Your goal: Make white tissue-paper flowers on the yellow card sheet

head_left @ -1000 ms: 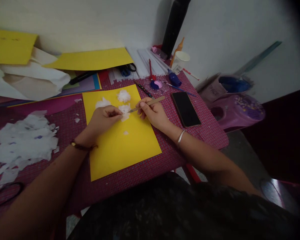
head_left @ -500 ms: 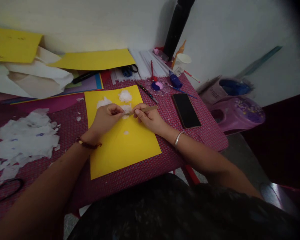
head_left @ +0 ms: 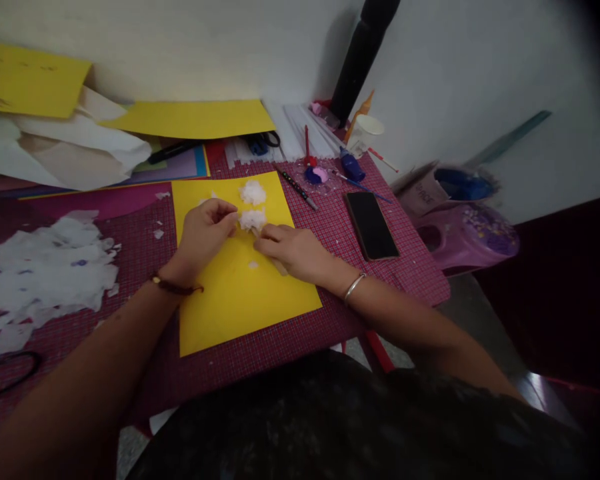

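A yellow sheet of paper (head_left: 240,293) lies on the red checked tablecloth in front of me. Two white fluffy tufts sit near its top edge: the far tuft (head_left: 253,192) and the near tuft (head_left: 253,219). My left hand (head_left: 205,233) rests on the sheet with its fingers pinched at the near tuft's left side. My right hand (head_left: 293,252) is closed round a thin wooden stick (head_left: 279,267), whose tip touches the near tuft from the right. A small white scrap (head_left: 251,265) lies lower on the sheet.
A heap of torn white paper (head_left: 45,267) covers the left of the cloth. A black phone (head_left: 372,225) lies to the right, with a pen (head_left: 297,187), a blue bottle (head_left: 352,165), a cup (head_left: 368,129) and scissors (head_left: 261,141) behind. A purple tub (head_left: 467,235) stands off the table's right edge.
My right hand has turned the stick from pointing up and right to lying under the hand, and moved down and left. The left hand stayed pinched at the tuft.
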{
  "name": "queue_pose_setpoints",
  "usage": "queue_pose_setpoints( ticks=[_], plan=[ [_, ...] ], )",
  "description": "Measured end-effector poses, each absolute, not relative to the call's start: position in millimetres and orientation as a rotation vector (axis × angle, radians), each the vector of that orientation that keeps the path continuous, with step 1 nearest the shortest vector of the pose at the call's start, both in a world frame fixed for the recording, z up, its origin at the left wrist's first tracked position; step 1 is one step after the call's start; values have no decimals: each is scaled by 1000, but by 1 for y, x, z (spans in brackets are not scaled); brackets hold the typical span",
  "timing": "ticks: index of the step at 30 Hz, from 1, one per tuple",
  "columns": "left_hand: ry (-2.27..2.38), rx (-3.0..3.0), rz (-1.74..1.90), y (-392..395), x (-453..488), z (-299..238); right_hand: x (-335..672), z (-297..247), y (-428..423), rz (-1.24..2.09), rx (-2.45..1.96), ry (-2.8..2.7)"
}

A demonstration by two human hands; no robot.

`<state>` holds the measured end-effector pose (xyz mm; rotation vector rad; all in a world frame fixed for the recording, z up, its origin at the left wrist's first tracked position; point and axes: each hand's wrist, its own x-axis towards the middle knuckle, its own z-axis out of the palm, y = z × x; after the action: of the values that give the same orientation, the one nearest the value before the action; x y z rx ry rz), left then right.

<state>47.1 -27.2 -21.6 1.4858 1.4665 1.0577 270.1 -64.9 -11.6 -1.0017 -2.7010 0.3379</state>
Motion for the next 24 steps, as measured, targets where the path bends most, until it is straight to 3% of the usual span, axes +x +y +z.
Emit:
queue_pose_setpoints(
  ticks=[4, 12, 19, 24],
  plan=[
    [1421, 1513, 1041, -28, 48, -21, 271, -12, -64, 549, -1008, -2490],
    [1359, 1569, 1011, -47, 34, -13, 276, -17, -49, 1221, -1140, -1268],
    [1424, 2138, 573, -100, -31, 12, 271, -25, -50, 1416, -1064, -1299],
    [1929, 2024, 528, -94, -100, 40, 270, -20, -52, 1405, -1047, -1339]
  ],
)
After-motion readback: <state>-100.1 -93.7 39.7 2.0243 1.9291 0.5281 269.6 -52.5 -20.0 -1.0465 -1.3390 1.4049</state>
